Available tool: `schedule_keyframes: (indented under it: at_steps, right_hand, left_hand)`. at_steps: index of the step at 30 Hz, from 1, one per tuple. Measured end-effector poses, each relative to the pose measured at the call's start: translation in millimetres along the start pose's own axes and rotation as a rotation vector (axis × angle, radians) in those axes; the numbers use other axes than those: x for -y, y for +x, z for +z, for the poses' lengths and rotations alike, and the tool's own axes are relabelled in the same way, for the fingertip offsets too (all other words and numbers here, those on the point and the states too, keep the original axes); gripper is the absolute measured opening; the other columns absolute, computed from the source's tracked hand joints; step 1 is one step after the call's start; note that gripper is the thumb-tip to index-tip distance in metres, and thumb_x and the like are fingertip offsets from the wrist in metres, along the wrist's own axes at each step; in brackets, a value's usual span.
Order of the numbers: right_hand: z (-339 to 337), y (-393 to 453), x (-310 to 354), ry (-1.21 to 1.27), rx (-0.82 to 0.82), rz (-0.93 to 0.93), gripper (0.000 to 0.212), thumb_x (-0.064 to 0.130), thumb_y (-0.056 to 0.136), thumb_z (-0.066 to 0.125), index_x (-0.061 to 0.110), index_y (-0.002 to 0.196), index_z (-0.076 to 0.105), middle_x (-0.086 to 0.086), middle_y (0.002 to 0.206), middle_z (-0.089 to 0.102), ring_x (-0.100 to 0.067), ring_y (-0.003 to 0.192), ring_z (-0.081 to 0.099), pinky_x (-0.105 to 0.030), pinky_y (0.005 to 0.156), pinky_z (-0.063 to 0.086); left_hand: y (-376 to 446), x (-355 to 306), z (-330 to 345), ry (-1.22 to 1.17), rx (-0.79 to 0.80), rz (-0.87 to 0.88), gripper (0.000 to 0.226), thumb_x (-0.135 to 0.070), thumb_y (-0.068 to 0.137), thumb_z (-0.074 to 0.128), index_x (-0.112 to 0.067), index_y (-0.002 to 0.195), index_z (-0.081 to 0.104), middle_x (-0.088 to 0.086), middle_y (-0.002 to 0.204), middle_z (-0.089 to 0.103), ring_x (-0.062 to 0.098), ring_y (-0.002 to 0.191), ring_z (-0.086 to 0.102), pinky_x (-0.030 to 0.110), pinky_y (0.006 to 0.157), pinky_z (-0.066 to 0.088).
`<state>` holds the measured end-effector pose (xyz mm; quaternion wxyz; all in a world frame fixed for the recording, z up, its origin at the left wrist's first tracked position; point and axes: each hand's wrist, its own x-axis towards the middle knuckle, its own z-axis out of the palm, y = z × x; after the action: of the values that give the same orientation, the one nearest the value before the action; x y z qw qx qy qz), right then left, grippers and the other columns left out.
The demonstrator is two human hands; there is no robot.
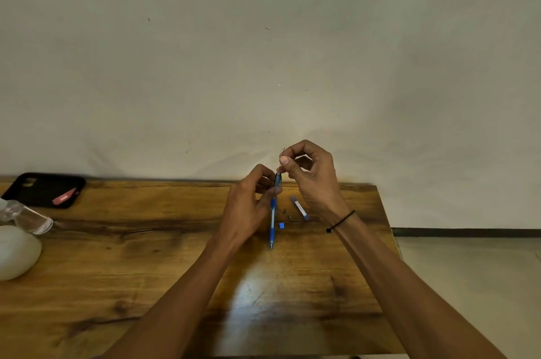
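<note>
My left hand [248, 206] grips a blue mechanical pencil [273, 221] near its top end, holding it upright above the wooden table [146, 270] with the tip pointing down. My right hand [310, 174] pinches a thin dark lead [282, 158] between thumb and forefinger, its lower end at the pencil's open top. A small blue cap [281, 225] and two tiny metal parts [287, 213] lie on the table beside the pencil. A slim lead case [300, 207] lies just right of them.
At the table's far left lie a black phone [44, 190] with a red tag on it, a clear glass [27, 216] on its side and a white rounded object [16, 251]. The table's right edge drops to a pale floor [468, 285]. A plain wall stands behind.
</note>
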<state>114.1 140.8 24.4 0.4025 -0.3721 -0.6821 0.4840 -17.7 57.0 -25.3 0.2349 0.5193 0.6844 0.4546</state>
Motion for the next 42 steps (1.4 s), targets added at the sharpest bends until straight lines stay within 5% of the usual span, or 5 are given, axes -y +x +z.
schedule_keyframes:
  at_steps: [15, 22, 31, 35, 42]
  right_hand:
    - [-1.3, 0.2, -3.7, -0.017, -0.002, 0.019, 0.009, 0.004, 0.088, 0.078, 0.012, 0.090, 0.074, -0.010, 0.098, 0.070, -0.028, 0.091, 0.073, -0.052, 0.082, 0.062]
    - [-1.6, 0.4, -2.8, -0.020, 0.000, 0.041, 0.008, 0.001, 0.087, 0.077, 0.007, 0.092, 0.075, -0.011, 0.098, 0.069, -0.026, 0.092, 0.074, -0.043, 0.081, 0.064]
    - [-8.7, -1.3, -13.1, 0.041, 0.000, 0.050, 0.015, 0.001, 0.088, 0.076, 0.010, 0.100, 0.072, -0.008, 0.101, 0.074, -0.025, 0.092, 0.071, -0.031, 0.073, 0.063]
    - [-15.0, -6.1, -34.8, -0.100, 0.025, 0.113, 0.015, 0.004, 0.090, 0.075, 0.016, 0.098, 0.074, -0.004, 0.095, 0.073, -0.016, 0.088, 0.070, -0.026, 0.063, 0.061]
    - [-20.4, -15.4, -68.1, -0.589, 0.281, 0.102, 0.015, 0.005, 0.093, 0.071, 0.019, 0.095, 0.073, 0.009, 0.091, 0.071, -0.003, 0.082, 0.063, -0.019, 0.074, 0.055]
  left_hand:
    - [0.8, -1.9, -0.7, 0.012, -0.007, -0.002, 0.020, -0.023, 0.096, 0.074, -0.023, 0.110, 0.060, -0.001, 0.108, 0.076, 0.014, 0.098, 0.073, 0.019, 0.078, 0.055]
    - [0.3, -1.7, -1.5, 0.015, -0.003, -0.012, 0.020, -0.024, 0.096, 0.075, -0.026, 0.109, 0.060, -0.015, 0.100, 0.070, 0.003, 0.092, 0.069, 0.003, 0.070, 0.047]
    - [0.9, -1.5, -1.4, 0.012, -0.028, -0.026, 0.022, -0.022, 0.095, 0.075, -0.025, 0.111, 0.060, 0.003, 0.107, 0.077, 0.018, 0.097, 0.075, 0.037, 0.080, 0.066]
    - [1.0, -1.1, -2.6, 0.020, -0.034, -0.011, 0.021, -0.022, 0.096, 0.075, -0.024, 0.111, 0.061, 0.000, 0.104, 0.077, 0.014, 0.096, 0.074, 0.032, 0.078, 0.065]
    - [-0.7, -2.2, -5.4, 0.002, -0.009, -0.009, 0.019, -0.022, 0.096, 0.074, -0.027, 0.108, 0.061, -0.004, 0.101, 0.077, 0.008, 0.096, 0.074, 0.023, 0.077, 0.062]
